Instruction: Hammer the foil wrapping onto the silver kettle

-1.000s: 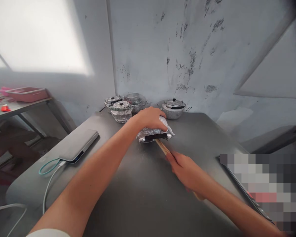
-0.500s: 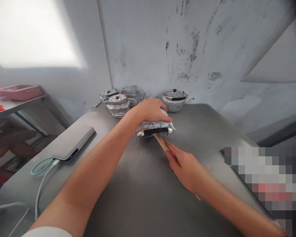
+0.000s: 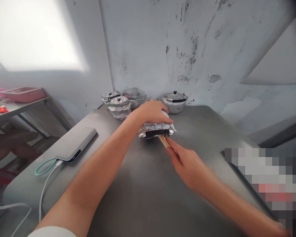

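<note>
My left hand point(image 3: 155, 111) is wrapped over the top of a small foil-covered pot point(image 3: 156, 126), which is tipped over with its opening turned down toward me. A black handle grip point(image 3: 155, 133) runs along its near rim. Closed round a pair of wooden chopsticks point(image 3: 163, 141), my right hand point(image 3: 186, 163) is just in front of the pot. Their far ends reach under the rim, where the pot hides the tips. Small pale specks lie on the table below the pot.
Several foil-wrapped pots point(image 3: 120, 108) stand at the back left of the grey table point(image 3: 143, 200), and a lidded pot point(image 3: 175, 104) at the back right. A power bank point(image 3: 76, 144) with a white cable lies left. Beyond is a side table with a pink basket point(image 3: 24, 95).
The view has shifted slightly, moving the scene a little right and down. Both hands keep their holds, and the chopsticks enter slightly further right along the pot's rim.
</note>
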Demonstrator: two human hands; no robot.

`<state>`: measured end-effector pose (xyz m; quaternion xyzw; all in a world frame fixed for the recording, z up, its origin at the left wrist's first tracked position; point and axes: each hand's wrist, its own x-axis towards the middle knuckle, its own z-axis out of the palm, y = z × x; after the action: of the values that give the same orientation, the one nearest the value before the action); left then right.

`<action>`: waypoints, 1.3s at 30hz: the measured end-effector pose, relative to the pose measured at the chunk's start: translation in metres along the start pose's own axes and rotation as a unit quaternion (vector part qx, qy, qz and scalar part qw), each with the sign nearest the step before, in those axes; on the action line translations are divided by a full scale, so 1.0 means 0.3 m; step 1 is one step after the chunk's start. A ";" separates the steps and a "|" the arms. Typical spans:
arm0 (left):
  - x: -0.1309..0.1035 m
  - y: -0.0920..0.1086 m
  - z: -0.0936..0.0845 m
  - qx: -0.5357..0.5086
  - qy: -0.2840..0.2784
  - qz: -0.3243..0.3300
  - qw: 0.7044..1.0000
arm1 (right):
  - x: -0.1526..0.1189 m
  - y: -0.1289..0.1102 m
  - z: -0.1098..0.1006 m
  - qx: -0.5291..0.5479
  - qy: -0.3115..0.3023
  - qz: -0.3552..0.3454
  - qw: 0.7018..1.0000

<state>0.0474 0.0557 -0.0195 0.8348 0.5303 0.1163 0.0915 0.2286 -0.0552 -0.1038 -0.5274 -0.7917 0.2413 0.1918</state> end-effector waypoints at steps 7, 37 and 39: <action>-0.005 0.014 -0.009 0.003 -0.010 -0.015 1.000 | -0.004 0.022 0.029 -0.003 -0.031 0.026 0.999; -0.002 0.004 -0.010 0.001 -0.006 -0.003 1.000 | 0.004 0.017 0.021 -0.018 -0.018 0.024 0.999; -0.003 0.005 -0.011 0.002 -0.008 -0.002 1.000 | 0.007 0.011 0.015 -0.017 -0.023 0.019 0.999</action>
<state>0.0474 0.0545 -0.0161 0.8349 0.5311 0.1088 0.0946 0.2279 -0.0530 -0.1094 -0.5402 -0.7895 0.2435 0.1601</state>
